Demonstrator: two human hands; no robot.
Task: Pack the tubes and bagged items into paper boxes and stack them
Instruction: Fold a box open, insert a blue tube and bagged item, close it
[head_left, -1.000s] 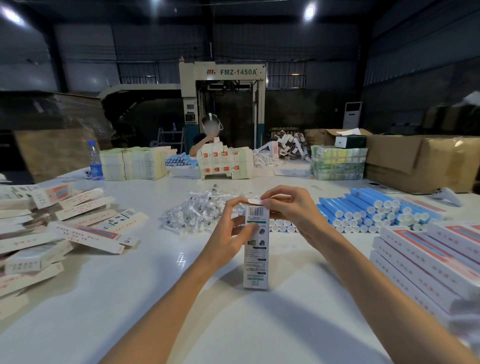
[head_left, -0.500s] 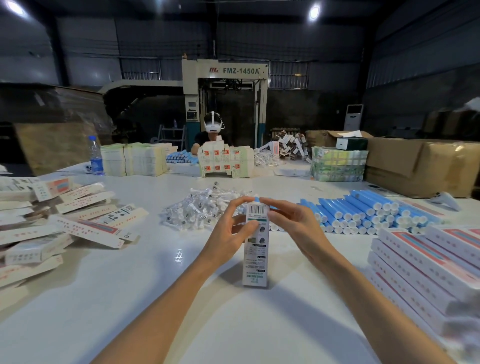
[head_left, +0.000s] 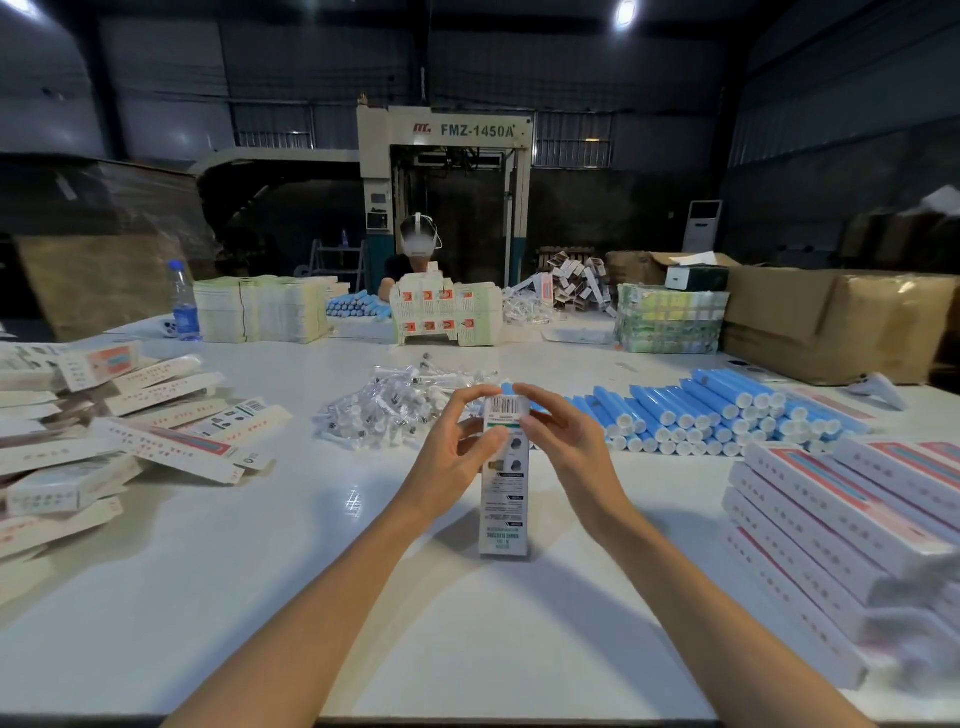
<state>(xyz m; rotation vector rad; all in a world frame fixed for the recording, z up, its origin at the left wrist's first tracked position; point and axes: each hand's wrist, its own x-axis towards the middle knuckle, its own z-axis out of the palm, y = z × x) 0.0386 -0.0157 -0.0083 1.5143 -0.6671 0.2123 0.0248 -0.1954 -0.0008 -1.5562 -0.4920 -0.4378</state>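
Observation:
A white paper box (head_left: 505, 499) stands upright on the white table (head_left: 260, 597), barcode side toward me. My left hand (head_left: 451, 457) grips its upper left side, thumb on the front face. My right hand (head_left: 563, 441) pinches the top right corner, fingers curled over the top end. Blue tubes with white caps (head_left: 717, 418) lie in a pile behind and to the right. Small clear bagged items (head_left: 395, 405) are heaped behind the box. Packed boxes (head_left: 852, 535) are stacked at the right.
Flat and folded paper boxes (head_left: 130, 436) lie scattered at the left. Across the table a person (head_left: 415, 260) sits behind cartons, with a water bottle (head_left: 184, 301), paper stacks (head_left: 260, 312) and brown cardboard boxes (head_left: 841, 322) along the far edge.
The camera has dipped and drawn closer. My right hand's fingers came down over the box's top end, and the left thumb shifted on the front face. The box stays standing.

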